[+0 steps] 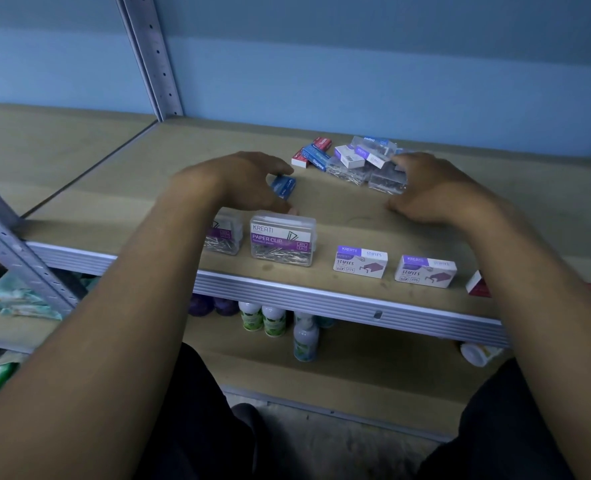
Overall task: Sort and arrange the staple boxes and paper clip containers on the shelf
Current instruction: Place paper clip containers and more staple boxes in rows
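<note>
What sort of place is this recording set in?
Probably a shop or stockroom: a slotted metal upright, retail-packed staple boxes fronting the shelf edge, and small bottles on the shelf below.

Under the wooden board, small white bottles (273,320) with green labels stand in a bunch, next to two round purple things (212,304). Soft green packets (17,296) lie at the left. A grey metal post (152,57) stands against the blue wall (391,64).
</note>
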Demonstrator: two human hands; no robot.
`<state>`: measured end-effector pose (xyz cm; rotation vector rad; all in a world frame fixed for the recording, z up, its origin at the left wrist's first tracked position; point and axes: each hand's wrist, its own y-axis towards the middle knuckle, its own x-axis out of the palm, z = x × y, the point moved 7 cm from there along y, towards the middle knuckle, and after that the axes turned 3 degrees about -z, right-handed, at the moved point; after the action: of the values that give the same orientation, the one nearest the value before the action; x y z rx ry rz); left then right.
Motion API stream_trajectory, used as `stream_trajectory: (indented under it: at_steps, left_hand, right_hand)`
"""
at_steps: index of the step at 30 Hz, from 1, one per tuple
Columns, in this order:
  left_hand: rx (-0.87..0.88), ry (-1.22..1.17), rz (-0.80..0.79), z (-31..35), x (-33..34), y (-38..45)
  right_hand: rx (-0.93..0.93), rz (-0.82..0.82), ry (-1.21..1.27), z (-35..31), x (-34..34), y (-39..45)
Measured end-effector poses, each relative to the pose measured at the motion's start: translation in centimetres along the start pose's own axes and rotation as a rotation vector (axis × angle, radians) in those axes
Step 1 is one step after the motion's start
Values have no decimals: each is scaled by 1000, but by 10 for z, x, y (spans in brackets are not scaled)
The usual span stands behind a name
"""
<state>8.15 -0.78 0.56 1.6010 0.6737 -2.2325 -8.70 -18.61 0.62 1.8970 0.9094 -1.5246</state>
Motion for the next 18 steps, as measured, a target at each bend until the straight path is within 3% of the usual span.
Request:
stream_trajectory:
  at_steps: [6,11,18]
  left_hand:
    - [30,-63,67,0,-5,0]
    - [47,-52,98,4,-6,1]
    - [72,-86,131,10,-8,1]
  right_hand:
    - [-30,41,-28,-2,-8,-6]
    - [-51,159,60,-2,-18,-12]
    - [-40,203,158,6,-19,-7]
